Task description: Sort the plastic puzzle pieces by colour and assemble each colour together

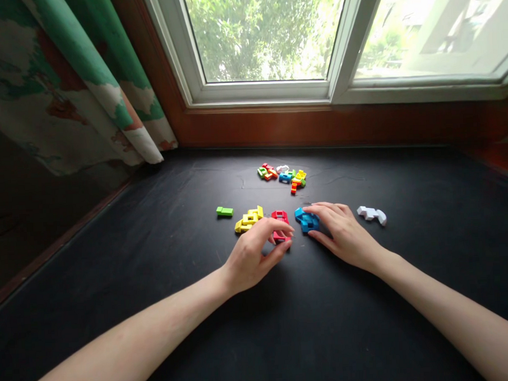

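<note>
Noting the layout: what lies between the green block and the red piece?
The head view shows a yellow plastic cluster between the green plastic block and red plastic piece.

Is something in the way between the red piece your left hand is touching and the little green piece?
Yes. The yellow pieces lie between the red piece at the left hand and the green piece.

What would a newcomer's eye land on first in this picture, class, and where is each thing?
Bright pieces pop against the black tabletop at center, with the left hand curled over a red piece and the right hand on a blue piece. A multicolored heap of pieces lies just beyond them. Above, a window glows with green leaves.
</note>
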